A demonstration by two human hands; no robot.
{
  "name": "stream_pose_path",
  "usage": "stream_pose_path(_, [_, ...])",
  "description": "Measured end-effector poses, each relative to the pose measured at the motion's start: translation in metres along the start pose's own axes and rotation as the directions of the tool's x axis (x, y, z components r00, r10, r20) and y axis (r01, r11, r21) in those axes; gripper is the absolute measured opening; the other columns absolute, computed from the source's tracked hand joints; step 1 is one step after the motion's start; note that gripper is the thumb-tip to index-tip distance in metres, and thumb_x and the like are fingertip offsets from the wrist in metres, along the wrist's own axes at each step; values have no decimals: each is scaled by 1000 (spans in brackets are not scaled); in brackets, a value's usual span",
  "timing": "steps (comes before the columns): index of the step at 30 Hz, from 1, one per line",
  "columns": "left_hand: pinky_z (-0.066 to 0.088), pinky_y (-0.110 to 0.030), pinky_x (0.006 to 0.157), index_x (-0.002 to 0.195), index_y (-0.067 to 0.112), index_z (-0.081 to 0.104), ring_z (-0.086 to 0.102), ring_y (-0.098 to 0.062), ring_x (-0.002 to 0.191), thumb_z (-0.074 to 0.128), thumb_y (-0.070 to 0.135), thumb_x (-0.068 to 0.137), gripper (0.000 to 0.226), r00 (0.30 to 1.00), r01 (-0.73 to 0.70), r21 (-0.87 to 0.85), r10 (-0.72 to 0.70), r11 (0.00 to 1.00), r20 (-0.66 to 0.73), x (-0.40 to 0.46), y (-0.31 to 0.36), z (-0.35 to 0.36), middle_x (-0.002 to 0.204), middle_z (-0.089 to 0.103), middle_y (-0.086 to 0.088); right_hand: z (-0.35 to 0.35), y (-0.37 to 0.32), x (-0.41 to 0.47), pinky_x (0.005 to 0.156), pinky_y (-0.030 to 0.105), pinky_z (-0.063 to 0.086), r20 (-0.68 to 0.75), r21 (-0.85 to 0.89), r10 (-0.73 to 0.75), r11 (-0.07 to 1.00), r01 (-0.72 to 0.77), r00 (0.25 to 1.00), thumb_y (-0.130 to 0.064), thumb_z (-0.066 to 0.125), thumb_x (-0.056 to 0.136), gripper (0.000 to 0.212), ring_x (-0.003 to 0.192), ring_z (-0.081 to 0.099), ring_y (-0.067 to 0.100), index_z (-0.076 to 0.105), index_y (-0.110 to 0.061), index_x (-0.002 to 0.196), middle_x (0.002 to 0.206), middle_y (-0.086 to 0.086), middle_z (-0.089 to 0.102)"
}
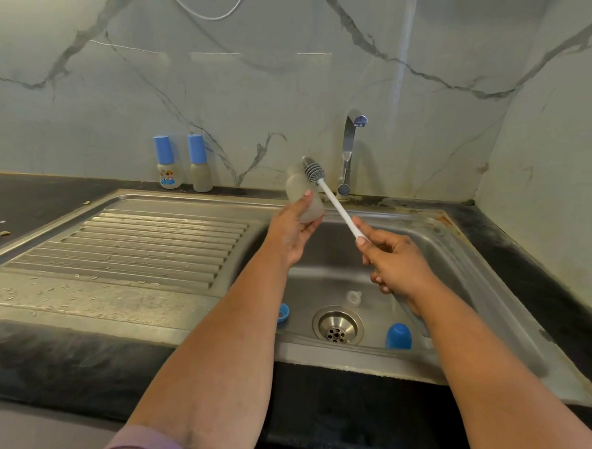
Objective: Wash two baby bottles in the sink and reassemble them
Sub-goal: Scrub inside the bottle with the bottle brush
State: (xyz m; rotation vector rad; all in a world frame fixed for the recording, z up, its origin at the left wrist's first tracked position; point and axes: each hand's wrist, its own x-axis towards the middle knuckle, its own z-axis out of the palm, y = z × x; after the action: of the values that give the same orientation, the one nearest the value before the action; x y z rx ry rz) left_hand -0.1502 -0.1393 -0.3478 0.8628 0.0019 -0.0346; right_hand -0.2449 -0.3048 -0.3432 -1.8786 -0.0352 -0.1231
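Frosted bottle point(305, 197) in left fingers point(307, 199); right fingers point(366, 242) pinch brush point(326, 191).

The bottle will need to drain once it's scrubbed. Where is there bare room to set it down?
The ribbed drainboard left of the basin is bare. So is the flat steel strip in front of it. The basin floor is crowded: blue ring, drain, clear teat and blue cap. Two capped bottles stand at the wall.
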Motion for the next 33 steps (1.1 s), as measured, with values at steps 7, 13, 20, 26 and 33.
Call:
stream_pose_path(7, [53, -33, 92, 117, 0, 50, 60, -30, 114, 64, 22, 91, 37, 999, 40, 12, -40, 999, -20, 0, 8, -20, 124, 57, -23, 2, 4, -4, 42, 21, 36, 60, 2, 81, 997, -81, 995, -28, 55, 98, 33, 51, 41, 8, 60, -46, 125, 78, 2, 53])
stream_pose_path(13, [54, -34, 92, 128, -2, 45, 62, -30, 111, 62, 25, 93, 47, 997, 60, -50, -58, 997, 48, -10, -6, 10, 126, 57, -24, -6, 1, -3, 41, 20, 35, 14, 105, 97, 990, -98, 995, -27, 55, 98, 34, 52, 40, 9, 58, -43, 128, 83, 3, 54])
stream_pose_path(20, [51, -40, 99, 126, -2, 45, 58, -34, 118, 58, 24, 96, 42, 999, 30, -67, -31, 997, -13, -4, 14, -14, 131, 54, -27, -5, -4, -12, 38, 16, 30, 210, 214, 160, 955, -205, 964, -22, 57, 97, 33, 46, 36, 6, 63, -41, 123, 76, 2, 49])
stream_pose_path(26, [47, -42, 103, 136, 0, 41, 57, -35, 120, 55, 31, 97, 51, 990, 94, 59, -99, 994, 97, -10, 7, -2, 131, 55, -26, -4, -4, -9, 37, 17, 30, 135, 277, 141, 945, -174, 981, -24, 56, 98, 35, 45, 35, 6, 60, -40, 128, 79, 4, 48])
stream_pose_path(33, [49, -26, 75, 110, 12, 59, 61, -16, 91, 63, 43, 90, 37, 999, 29, 398, -15, 917, -37, -5, 8, -12, 105, 66, -7, -2, -2, -11, 43, 19, 35, 107, 87, 87, 991, -97, 990, -26, 52, 100, 36, 51, 38, 7, 55, -46, 130, 79, 3, 49])
